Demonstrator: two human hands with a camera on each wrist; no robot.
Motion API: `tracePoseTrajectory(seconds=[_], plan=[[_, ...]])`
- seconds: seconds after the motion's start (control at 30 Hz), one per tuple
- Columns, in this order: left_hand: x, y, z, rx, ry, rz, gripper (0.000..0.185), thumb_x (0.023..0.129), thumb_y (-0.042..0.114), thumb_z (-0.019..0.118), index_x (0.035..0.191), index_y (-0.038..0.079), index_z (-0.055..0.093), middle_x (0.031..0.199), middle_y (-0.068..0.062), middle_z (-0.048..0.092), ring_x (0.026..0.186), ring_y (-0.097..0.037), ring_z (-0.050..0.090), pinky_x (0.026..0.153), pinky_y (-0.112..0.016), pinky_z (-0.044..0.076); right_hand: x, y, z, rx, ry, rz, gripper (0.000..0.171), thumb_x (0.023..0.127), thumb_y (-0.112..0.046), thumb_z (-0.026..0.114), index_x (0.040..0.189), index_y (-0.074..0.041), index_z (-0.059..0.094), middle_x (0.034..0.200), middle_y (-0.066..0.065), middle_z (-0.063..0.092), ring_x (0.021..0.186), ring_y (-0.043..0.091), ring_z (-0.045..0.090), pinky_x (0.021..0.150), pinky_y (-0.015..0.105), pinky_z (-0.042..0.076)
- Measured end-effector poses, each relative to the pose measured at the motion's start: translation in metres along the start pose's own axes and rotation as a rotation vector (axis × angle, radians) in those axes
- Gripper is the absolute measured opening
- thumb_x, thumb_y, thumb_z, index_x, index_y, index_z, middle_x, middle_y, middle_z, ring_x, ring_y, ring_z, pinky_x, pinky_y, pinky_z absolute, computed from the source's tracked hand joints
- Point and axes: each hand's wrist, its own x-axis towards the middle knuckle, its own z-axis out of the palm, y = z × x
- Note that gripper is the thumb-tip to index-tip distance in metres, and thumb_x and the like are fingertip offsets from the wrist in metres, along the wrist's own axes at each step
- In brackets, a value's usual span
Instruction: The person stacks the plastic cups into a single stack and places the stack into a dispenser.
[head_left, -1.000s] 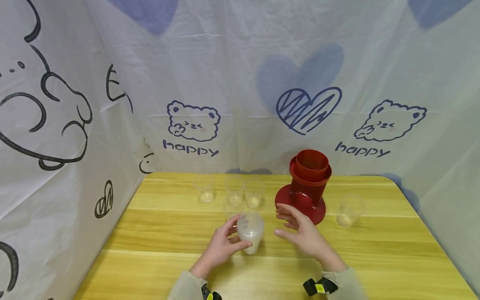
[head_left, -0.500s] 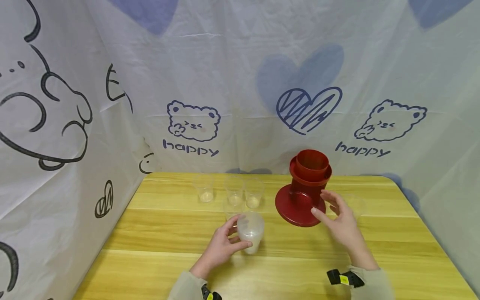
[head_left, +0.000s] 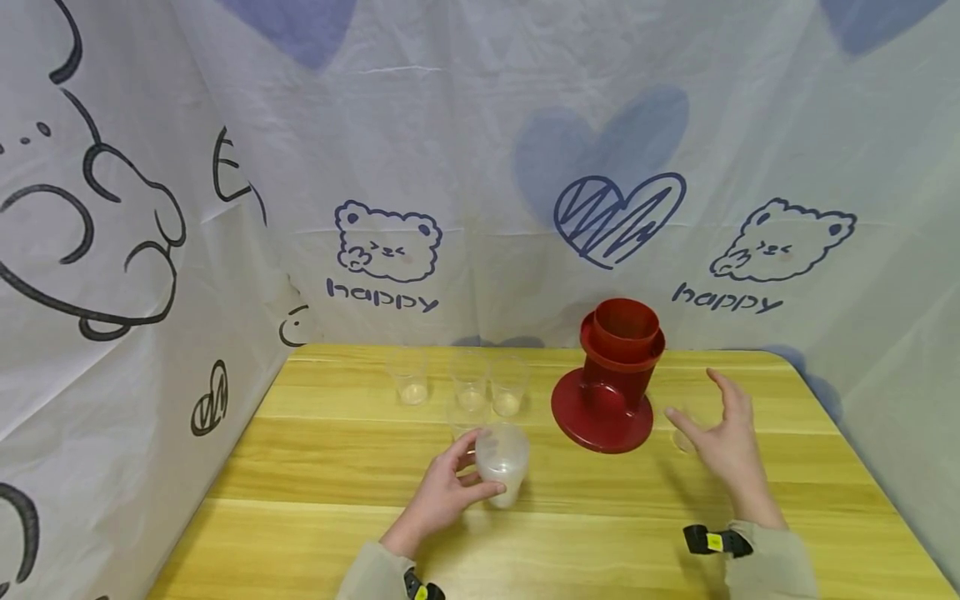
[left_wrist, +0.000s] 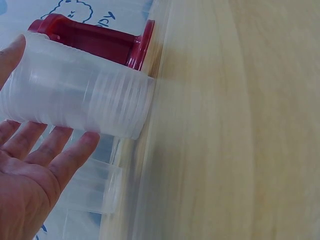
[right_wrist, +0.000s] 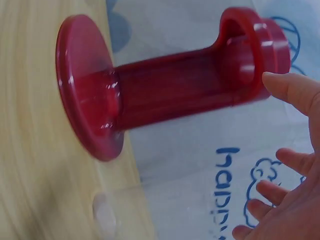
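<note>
My left hand holds a stack of nested clear plastic cups upright on the table, fingers on one side and thumb on the other. In the left wrist view the stacked rims of the cups show as close rings. My right hand is spread, thumb apart from the fingers, over a single clear plastic cup whose upper part is hard to see. Left of that hand stands a red stand with a round base and a ring-shaped top. In the right wrist view the thumb overlaps the top of the red stand.
Several clear plastic cups stand near the back of the wooden table, behind the stack. A white printed cloth hangs along the table's back edge and left side.
My right hand has moved right, from in front of the red stand, past it, to the single cup, and its fingers have spread. My left hand and the stack have stayed put.
</note>
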Motion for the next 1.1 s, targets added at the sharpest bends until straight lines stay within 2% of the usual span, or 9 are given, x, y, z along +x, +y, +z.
tracePoseTrajectory(seconds=[0.13, 0.33, 0.57, 0.8, 1.1], plan=[[0.001, 0.000, 0.000, 0.005, -0.002, 0.002, 0.076, 0.078, 0.003, 0.081, 0.144, 0.005, 0.043, 0.132, -0.021, 0.051, 0.116, -0.037, 0.056, 0.092, -0.037, 0.053, 0.003, 0.010, -0.001, -0.023, -0.015, 0.035, 0.092, 0.089, -0.028, 0.074, 0.155, 0.001, 0.015, 0.154, 0.032, 0.006, 0.136, 0.056, 0.017, 0.105, 0.073, 0.020], [0.001, 0.000, 0.000, 0.023, -0.005, 0.004, 0.074, 0.079, 0.006, 0.082, 0.143, 0.006, 0.045, 0.131, -0.020, 0.052, 0.115, -0.036, 0.057, 0.093, -0.037, 0.053, 0.010, 0.025, 0.001, -0.079, -0.005, 0.083, 0.095, 0.089, -0.029, 0.073, 0.154, 0.004, 0.012, 0.154, 0.034, 0.005, 0.136, 0.056, 0.016, 0.107, 0.071, 0.021], [0.002, -0.001, 0.000, 0.020, -0.014, 0.014, 0.074, 0.079, 0.007, 0.082, 0.143, 0.006, 0.045, 0.130, -0.021, 0.052, 0.116, -0.037, 0.057, 0.093, -0.036, 0.053, 0.016, 0.037, 0.003, -0.100, -0.024, 0.200, 0.097, 0.093, -0.035, 0.068, 0.153, 0.006, 0.005, 0.153, 0.036, 0.002, 0.136, 0.056, 0.016, 0.109, 0.068, 0.020], [0.001, 0.000, 0.000, 0.010, -0.013, 0.017, 0.073, 0.079, 0.004, 0.081, 0.143, 0.006, 0.045, 0.131, -0.021, 0.052, 0.116, -0.038, 0.056, 0.093, -0.036, 0.053, 0.017, 0.040, 0.002, -0.069, -0.049, 0.257, 0.099, 0.093, -0.037, 0.066, 0.153, 0.007, 0.001, 0.150, 0.040, 0.010, 0.133, 0.056, 0.024, 0.106, 0.066, 0.029], [0.000, 0.000, 0.001, -0.004, -0.002, 0.004, 0.076, 0.078, -0.001, 0.080, 0.144, 0.005, 0.043, 0.132, -0.021, 0.052, 0.116, -0.038, 0.056, 0.092, -0.036, 0.053, 0.017, 0.043, 0.003, -0.041, -0.095, 0.298, 0.095, 0.096, -0.041, 0.060, 0.151, 0.011, 0.001, 0.149, 0.038, 0.020, 0.134, 0.053, 0.026, 0.107, 0.063, 0.030]])
